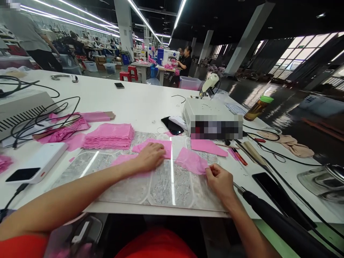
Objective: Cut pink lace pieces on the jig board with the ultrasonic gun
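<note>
With thumb and fingers pinched, my right hand (219, 179) grips the lower right corner of a pink fabric piece (189, 160). That piece spreads to the left over a clear plastic sheet (129, 191). My left hand (152, 156) rests palm down on another pink piece (165, 145), its fingers slightly bent and reaching right. Under my left forearm lies one more pink piece (122, 159), partly hidden. A neat stack of pink fabric pieces (109, 136) sits beyond the forearm. Right of centre is a flat pink piece (206, 146).
A beige machine box (212, 107) and a phone (172, 126) stand beyond the sheet. To the right lie a black-handled tool (268, 211), cables, a glass jar (321, 182) and a bottle (258, 108). A white power bank (37, 163) lies left. People work farther back.
</note>
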The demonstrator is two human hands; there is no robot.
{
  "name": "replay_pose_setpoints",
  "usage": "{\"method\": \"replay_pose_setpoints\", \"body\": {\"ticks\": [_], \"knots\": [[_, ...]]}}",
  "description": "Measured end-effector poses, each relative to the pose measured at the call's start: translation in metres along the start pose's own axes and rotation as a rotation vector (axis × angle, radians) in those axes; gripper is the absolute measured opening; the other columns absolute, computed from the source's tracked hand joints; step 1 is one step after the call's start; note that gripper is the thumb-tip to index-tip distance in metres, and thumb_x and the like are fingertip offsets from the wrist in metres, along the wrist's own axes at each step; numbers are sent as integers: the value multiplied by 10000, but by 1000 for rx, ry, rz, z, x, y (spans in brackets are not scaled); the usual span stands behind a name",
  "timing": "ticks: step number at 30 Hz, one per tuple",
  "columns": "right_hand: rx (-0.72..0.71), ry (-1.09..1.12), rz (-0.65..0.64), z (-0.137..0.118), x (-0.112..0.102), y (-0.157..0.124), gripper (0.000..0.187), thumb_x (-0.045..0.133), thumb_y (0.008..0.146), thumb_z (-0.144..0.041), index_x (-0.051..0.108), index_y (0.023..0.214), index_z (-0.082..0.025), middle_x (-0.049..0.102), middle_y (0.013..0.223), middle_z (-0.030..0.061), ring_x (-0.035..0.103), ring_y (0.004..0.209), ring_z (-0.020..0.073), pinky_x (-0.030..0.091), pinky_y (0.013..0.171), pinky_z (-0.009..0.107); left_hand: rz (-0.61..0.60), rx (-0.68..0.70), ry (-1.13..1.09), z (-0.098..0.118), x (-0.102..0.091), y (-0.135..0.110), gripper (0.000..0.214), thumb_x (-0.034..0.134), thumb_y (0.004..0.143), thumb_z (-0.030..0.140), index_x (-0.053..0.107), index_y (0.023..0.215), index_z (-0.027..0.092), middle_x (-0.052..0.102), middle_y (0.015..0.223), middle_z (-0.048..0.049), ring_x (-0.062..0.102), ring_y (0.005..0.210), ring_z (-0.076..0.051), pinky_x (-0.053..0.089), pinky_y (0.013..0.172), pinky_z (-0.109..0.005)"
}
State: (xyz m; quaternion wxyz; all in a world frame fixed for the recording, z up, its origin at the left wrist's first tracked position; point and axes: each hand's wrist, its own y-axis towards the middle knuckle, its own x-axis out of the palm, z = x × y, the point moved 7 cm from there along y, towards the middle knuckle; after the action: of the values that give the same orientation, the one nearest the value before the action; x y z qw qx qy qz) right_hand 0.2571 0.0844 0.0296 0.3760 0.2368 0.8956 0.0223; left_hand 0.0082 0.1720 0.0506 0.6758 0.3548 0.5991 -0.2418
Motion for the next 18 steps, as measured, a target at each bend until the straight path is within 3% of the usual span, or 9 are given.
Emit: {"method": "replay_pose_setpoints", "body": {"ticks": [3,6,9,13,18], "knots": [[-54,-63,8,5,-5,-6,316,471,760,-465,520,576,-213,554,506,-9,461,494,129,343,565,268,-8,203,-58,43,10,5,300,484,967,311,605,1224,213,600,1321,-81,523,1246,-238,378,1059,-392],[-78,-132,33,7,-12,-9,341,431,790,-468,458,557,-221,508,490,-13,386,481,121,298,547,269,21,327,-94,69,18,6,325,463,982,305,585,1260,190,595,1340,-92,487,1292,-270,344,1092,-438],[-83,-208,46,9,-16,-12,325,424,797,-449,448,564,-223,499,484,-11,367,468,122,275,548,276,42,332,-106,77,17,0,303,428,993,294,602,1205,165,630,1264,-115,561,1183,-260,391,1034,-435],[-72,-314,25,17,-18,-17,213,467,793,-359,542,649,-221,589,536,0,449,464,134,281,545,276,16,299,-102,89,7,-17,251,455,975,287,607,1151,191,647,1183,-112,606,1055,-235,434,947,-398],[-126,-431,26,29,-27,-27,149,551,773,-337,633,831,-227,629,540,-18,515,423,157,309,480,278,-13,271,-106,102,-7,-42,250,452,976,296,607,1138,186,647,1194,-115,613,1032,-225,429,941,-388]]}}
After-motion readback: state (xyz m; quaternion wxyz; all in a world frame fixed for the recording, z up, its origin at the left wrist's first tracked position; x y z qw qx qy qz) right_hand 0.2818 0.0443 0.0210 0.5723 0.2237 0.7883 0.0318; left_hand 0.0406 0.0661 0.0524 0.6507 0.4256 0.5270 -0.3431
